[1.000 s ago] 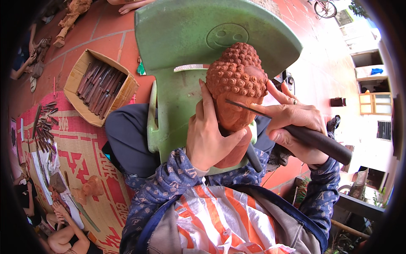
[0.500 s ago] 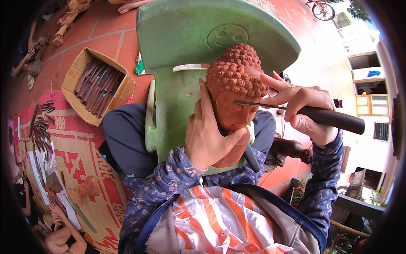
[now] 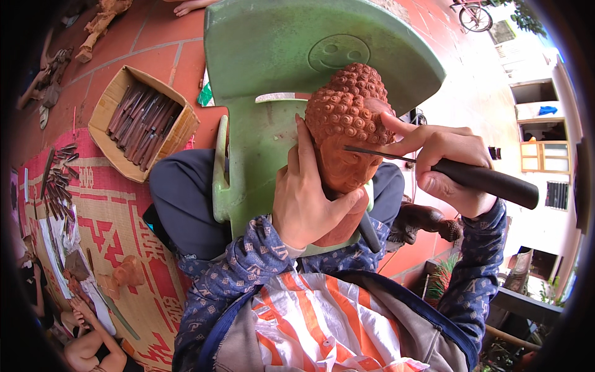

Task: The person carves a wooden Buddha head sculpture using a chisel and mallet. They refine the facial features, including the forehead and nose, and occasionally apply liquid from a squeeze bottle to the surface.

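Mid-carving, I guessed: left hand (image 3: 307,201) gripped the carved head (image 3: 347,136) against the green chair (image 3: 273,68), right hand (image 3: 446,164) clenched the chisel (image 3: 458,173) at its face, needing a light, steady push next.

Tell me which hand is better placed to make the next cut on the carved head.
Right. The right hand already grips the chisel, its blade tip at the reddish carved head. The left hand is busy bracing the head from its left side.

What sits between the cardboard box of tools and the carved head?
In the head view, a green plastic chair stands between the cardboard box and the carved head, which the left hand steadies against it.
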### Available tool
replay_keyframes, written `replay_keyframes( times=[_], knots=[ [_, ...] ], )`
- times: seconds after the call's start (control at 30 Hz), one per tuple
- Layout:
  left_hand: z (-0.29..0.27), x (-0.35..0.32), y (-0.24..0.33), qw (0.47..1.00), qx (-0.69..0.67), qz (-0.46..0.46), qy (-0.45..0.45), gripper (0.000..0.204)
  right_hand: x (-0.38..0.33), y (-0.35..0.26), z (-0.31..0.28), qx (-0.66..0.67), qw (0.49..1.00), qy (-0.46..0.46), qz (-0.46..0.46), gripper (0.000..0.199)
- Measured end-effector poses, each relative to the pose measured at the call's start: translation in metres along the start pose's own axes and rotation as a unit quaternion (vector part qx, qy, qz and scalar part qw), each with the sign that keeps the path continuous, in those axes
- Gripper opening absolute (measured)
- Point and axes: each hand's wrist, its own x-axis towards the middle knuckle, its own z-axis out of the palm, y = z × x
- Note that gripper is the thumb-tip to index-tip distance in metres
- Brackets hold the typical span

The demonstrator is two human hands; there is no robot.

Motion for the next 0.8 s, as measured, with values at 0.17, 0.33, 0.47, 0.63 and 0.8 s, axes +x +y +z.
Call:
replay_keyframes(
  times=[0.17,0.33,0.47,0.63,0.8],
  knots=[
    [0.0045,0.0002,-0.0043,0.999,0.013,0.029,0.037,0.116,0.0033,-0.0005,0.0026,-0.009,1.000,0.010,-0.021,0.029],
    [0.0045,-0.0014,-0.0032,0.999,0.023,0.018,0.034,0.116,0.0049,-0.0014,0.0005,-0.004,1.000,-0.015,-0.015,0.026],
    [0.0053,0.0001,-0.0022,0.999,0.011,0.020,0.036,0.116,0.0036,-0.0025,0.0001,-0.014,0.999,-0.039,0.012,0.024],
    [0.0036,-0.0005,-0.0013,0.999,0.020,0.014,0.031,0.116,0.0028,-0.0002,-0.0033,0.023,1.000,-0.008,0.013,0.027],
    [0.0029,-0.0009,-0.0010,0.999,0.024,0.007,0.026,0.116,0.0042,-0.0020,-0.0027,0.019,1.000,-0.001,0.015,0.028]
  ],
)
